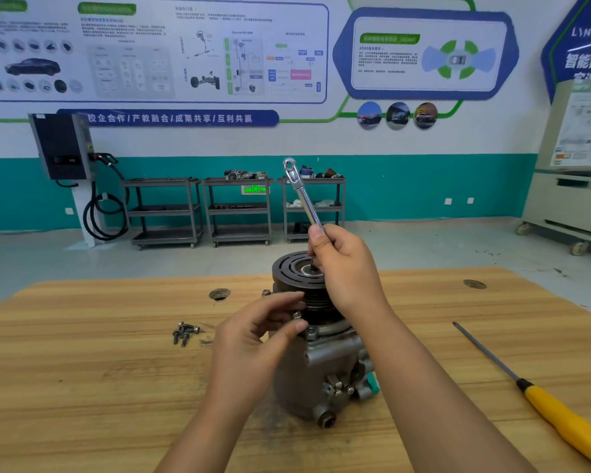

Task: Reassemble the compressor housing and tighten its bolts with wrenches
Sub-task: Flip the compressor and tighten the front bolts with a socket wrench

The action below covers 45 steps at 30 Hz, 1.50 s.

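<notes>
A grey compressor (325,367) stands upright on the wooden table (82,370), its dark grooved pulley (296,269) on top. My right hand (345,268) grips a chrome wrench (301,191) that points up and away, its ring end at the top. The hand hovers over the pulley's right side. My left hand (256,339) is at the housing's upper left flange, thumb and fingers pinching a small bolt (297,315) there. A little pile of loose bolts (185,331) lies on the table to the left.
A yellow-handled screwdriver (539,397) lies diagonally on the table at the right. Two round holes (219,294) are cut in the tabletop near its far edge. Shelf carts (239,209) and a wall charger (64,148) stand across the floor.
</notes>
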Each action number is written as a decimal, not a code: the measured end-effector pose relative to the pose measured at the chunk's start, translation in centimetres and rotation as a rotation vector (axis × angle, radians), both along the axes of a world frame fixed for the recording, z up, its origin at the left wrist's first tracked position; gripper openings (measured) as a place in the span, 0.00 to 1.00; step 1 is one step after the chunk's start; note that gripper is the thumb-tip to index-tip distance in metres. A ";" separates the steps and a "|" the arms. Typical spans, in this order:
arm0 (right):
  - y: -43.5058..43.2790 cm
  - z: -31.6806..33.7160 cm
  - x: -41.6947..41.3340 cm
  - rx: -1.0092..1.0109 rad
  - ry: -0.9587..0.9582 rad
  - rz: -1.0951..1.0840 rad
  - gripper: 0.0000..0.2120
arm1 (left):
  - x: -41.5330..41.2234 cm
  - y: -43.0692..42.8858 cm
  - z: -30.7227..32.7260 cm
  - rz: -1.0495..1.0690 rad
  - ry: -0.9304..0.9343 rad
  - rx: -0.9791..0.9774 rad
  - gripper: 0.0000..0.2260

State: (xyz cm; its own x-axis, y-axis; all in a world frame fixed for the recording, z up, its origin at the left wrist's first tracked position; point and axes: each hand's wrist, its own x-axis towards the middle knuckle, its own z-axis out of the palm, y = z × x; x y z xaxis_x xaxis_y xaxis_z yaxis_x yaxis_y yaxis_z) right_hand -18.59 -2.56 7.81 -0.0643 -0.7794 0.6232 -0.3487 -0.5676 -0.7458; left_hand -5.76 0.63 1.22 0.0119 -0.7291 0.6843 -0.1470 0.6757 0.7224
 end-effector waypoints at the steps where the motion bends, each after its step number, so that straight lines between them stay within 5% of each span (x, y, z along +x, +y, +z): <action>1: 0.0 0.0 0.0 0.001 0.001 -0.002 0.17 | -0.2 0.0 0.0 0.007 0.002 -0.001 0.21; 14: 0.3 0.0 0.1 -0.002 -0.008 0.011 0.17 | -1.2 0.5 -0.8 0.269 -0.270 -0.277 0.20; 22: 1.3 1.0 -1.0 0.055 -0.291 0.199 0.09 | -1.9 0.5 -2.0 0.359 -0.174 -0.170 0.18; 31: 3.3 1.9 -1.5 0.050 0.044 0.167 0.09 | -2.4 0.5 -2.7 0.356 -0.063 -0.010 0.19; 45: 2.9 1.9 -1.5 0.045 0.195 0.155 0.07 | -2.3 0.8 -2.4 0.303 -0.002 0.034 0.21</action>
